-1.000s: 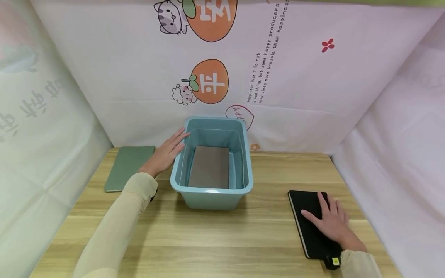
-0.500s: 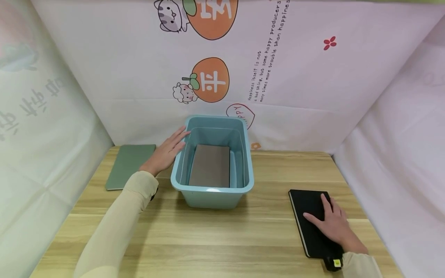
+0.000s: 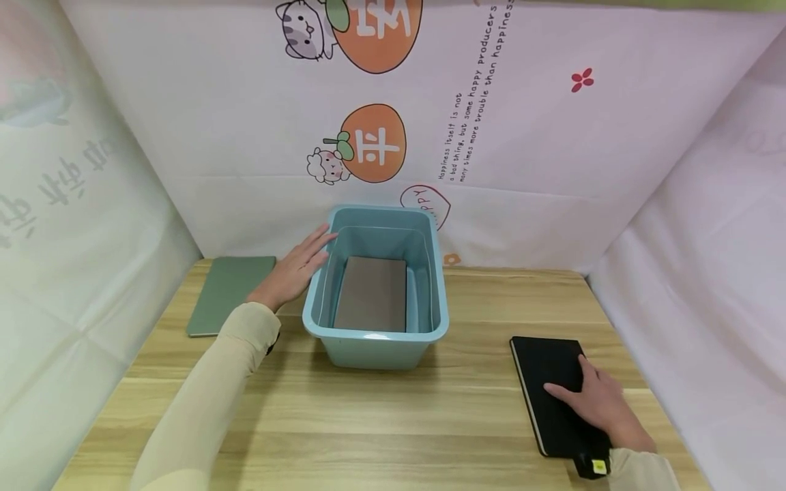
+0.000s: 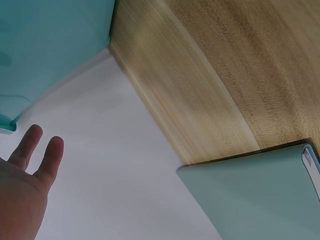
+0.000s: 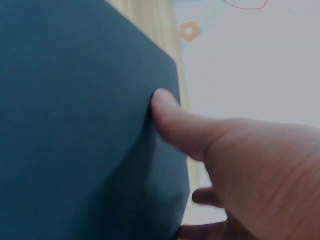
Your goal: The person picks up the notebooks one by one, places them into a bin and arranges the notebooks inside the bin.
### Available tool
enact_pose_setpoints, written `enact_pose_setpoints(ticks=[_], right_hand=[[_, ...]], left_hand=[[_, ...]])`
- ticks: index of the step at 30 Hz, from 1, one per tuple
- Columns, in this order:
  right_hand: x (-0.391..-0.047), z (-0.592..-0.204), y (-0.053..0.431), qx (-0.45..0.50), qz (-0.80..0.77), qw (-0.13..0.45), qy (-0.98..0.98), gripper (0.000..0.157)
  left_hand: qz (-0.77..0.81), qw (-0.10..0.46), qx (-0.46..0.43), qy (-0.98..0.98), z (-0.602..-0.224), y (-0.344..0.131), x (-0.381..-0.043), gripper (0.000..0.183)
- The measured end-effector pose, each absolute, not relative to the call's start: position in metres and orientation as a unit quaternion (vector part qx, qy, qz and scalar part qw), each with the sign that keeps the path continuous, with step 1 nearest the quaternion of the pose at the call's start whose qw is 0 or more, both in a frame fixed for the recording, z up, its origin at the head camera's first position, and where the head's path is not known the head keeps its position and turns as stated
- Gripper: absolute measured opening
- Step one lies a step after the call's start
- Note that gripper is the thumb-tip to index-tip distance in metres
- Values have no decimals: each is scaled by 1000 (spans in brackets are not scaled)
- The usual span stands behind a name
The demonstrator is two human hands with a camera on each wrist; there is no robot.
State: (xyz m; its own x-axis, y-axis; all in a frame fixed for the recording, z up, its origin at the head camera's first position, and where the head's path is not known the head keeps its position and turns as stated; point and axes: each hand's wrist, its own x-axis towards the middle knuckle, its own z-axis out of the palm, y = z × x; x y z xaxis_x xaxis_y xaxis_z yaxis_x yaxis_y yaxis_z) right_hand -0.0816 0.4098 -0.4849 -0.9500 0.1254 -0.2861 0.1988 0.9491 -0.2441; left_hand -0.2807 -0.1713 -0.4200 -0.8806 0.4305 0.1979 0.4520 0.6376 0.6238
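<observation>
The right notebook (image 3: 543,382) was black, the tub (image 3: 374,352) light blue, the flat item (image 3: 371,296) inside it grey-brown, the left notebook (image 3: 230,293) muted green, the bench (image 3: 368,426) streaked yellowish-brown, the sleeves (image 3: 202,402) cream, and the far sheet (image 3: 528,225) white, printed with orange fruits (image 3: 372,143), black lettering (image 3: 477,95) and a red flower (image 3: 587,81).

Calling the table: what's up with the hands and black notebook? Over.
Left hand at rim of blue tub. Right hand at edge of black notebook, thumb on cover. Notebook flat. Gray book covering much of tub's floor.

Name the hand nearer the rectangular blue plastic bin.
Left hand, at the bin's left rim; the right hand is well to its right, thumb on the rectangular black notebook.
</observation>
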Motion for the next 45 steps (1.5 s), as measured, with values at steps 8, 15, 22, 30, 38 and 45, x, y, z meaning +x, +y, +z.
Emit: enact_pose_setpoints(ticks=[8,15,22,30,38,45], right_hand=[[-78,-477,408,102,-112,172,973,125],[-75,-469,405,115,-124,176,970,128],[-76,-468,406,125,-127,150,972,130],[-79,-468,413,122,-112,138,977,124],[-82,-474,415,121,-141,138,973,131],[-83,-480,413,137,-179,112,968,130]], left_hand=[[-348,11,-244,-905,-420,-172,-282,52],[-344,12,-243,-907,-422,-171,-283,51],[-345,11,-243,-906,-420,-172,-282,53],[-343,12,-242,-907,-418,-171,-281,52],[-339,12,-242,-909,-417,-172,-280,52],[-344,10,-243,-907,-417,-171,-279,52]])
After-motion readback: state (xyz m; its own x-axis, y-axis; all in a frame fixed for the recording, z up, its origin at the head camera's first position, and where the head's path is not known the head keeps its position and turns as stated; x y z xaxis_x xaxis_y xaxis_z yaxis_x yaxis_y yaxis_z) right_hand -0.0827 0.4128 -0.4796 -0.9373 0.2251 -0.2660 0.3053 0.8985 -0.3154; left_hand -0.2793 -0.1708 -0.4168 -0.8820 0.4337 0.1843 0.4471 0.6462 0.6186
